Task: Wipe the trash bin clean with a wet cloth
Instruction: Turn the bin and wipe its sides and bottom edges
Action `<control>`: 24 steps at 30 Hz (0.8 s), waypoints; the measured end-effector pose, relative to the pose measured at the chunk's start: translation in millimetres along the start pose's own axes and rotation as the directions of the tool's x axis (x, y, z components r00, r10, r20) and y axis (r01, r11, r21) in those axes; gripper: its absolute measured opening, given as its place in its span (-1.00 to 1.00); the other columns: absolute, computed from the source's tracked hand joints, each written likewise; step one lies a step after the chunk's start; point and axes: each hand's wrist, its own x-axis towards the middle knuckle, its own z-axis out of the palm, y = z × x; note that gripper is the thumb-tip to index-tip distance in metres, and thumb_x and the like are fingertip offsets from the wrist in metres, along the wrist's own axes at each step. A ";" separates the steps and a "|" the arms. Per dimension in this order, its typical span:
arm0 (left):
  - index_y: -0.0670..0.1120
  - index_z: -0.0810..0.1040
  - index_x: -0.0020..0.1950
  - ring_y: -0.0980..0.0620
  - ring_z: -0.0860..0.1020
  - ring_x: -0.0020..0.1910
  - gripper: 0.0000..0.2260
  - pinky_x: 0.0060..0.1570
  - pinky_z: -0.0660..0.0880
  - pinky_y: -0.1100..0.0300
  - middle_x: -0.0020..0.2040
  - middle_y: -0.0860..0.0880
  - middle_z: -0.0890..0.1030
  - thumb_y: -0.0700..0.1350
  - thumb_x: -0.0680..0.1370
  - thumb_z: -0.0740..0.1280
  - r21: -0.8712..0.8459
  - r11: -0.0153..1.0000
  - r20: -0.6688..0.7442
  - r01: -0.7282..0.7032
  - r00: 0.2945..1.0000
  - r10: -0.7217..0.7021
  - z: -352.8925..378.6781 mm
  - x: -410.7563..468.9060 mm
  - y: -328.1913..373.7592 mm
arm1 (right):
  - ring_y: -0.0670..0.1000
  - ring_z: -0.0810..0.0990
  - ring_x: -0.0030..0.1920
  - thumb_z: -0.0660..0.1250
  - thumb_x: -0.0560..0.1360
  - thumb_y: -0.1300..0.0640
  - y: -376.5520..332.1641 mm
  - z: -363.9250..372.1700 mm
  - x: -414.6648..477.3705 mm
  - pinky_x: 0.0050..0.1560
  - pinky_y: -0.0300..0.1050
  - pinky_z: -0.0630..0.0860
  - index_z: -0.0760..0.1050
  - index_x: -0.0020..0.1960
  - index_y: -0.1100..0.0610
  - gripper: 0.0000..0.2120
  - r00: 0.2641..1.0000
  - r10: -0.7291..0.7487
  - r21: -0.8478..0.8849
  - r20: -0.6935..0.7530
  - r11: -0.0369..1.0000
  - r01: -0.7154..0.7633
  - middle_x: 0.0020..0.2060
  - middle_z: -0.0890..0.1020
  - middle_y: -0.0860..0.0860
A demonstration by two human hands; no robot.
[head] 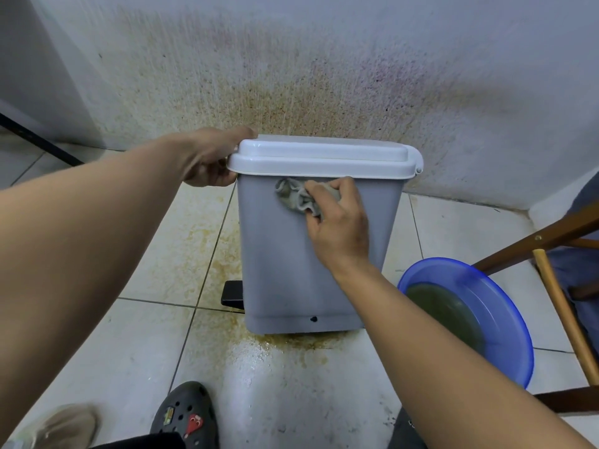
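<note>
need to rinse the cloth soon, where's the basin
In the head view the blue basin sits on the floor at lower right, between the grey trash bin and the wooden chair.

The right hand [338, 222] pressed a crumpled cloth [296, 197] under its fingers [324, 186] against the grey bin [291, 270]; the left hand [207, 157] gripped the white lid [324, 153].

Bare forearms [81, 241], dark perforated clog [185, 413] with charms

Nothing legible for you here: no text, label, brand or number reads on bin [291, 254], basin [505, 296] or clog [184, 413].
</note>
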 end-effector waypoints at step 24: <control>-0.05 0.55 0.05 0.13 0.44 -0.53 -0.76 -0.53 0.44 0.32 -0.33 0.02 0.47 0.11 0.59 0.40 -0.018 1.000 -0.023 -0.005 1.000 0.005 7.3 -7.1 1.0 | -0.01 0.44 0.00 0.38 0.50 0.15 7.3 21.1 -175.0 -0.16 0.06 0.58 0.50 0.17 -0.09 -0.71 0.749 0.145 0.061 0.646 0.969 -0.241 -0.01 0.33 -0.11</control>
